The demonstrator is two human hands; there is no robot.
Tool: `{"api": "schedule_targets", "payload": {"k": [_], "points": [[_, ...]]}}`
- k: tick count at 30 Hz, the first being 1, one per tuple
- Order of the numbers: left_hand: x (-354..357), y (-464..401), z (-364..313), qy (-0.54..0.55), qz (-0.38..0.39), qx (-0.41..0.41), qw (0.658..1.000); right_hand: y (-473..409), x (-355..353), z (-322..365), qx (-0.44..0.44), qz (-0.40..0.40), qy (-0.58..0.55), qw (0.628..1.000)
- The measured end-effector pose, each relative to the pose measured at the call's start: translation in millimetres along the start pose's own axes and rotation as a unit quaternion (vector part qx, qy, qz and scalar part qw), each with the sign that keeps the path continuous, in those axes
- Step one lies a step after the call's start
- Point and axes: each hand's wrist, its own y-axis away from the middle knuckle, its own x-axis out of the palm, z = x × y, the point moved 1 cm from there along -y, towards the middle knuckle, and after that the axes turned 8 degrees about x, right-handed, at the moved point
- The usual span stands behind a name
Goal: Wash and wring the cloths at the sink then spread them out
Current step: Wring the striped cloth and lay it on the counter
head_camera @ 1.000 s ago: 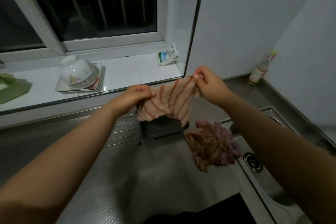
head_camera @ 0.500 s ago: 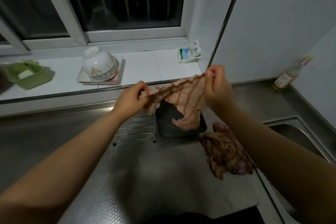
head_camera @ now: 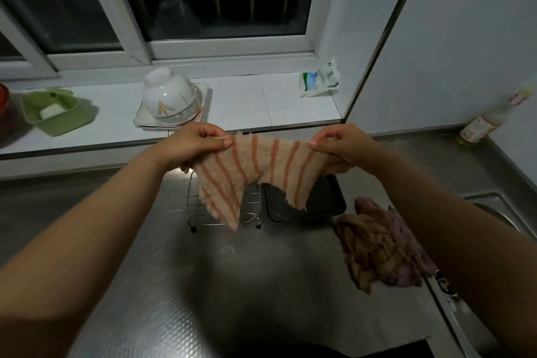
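A pink cloth with orange stripes [head_camera: 255, 174] hangs stretched in the air between my two hands, above the steel counter. My left hand [head_camera: 194, 145] pinches its left top corner. My right hand [head_camera: 340, 145] pinches its right top corner. The cloth's lower edge droops in two ragged points over a wire rack [head_camera: 250, 212] and a dark tray [head_camera: 328, 200]. A crumpled heap of two more cloths, one brown striped [head_camera: 369, 253] and one purple [head_camera: 404, 229], lies on the counter by my right forearm. The sink [head_camera: 491, 200] edge shows at the far right.
On the white window ledge stand an upturned white bowl [head_camera: 170, 97] on a plate, a green soap dish [head_camera: 53, 112] and a small packet [head_camera: 319, 81]. A bottle [head_camera: 488, 122] stands in the right corner. The textured steel counter [head_camera: 174, 270] stretches toward me.
My hands have drawn apart and levelled out, so the striped cloth is now spread wider between them. The view has swung left, and the sink has slid toward the right edge.
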Motion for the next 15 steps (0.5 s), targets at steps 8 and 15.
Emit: {"api": "schedule_targets", "payload": {"k": [8, 15], "points": [[-10.6, -32.1, -17.2, -0.043, -0.085, 0.036, 0.995, -62.4, 10.5, 10.6, -0.093, -0.162, 0.106, 0.977], [-0.2, -45.3, 36.8, -0.280, -0.080, 0.122, 0.949, -71.3, 29.6, -30.3, -0.198, -0.221, 0.286, 0.911]]}}
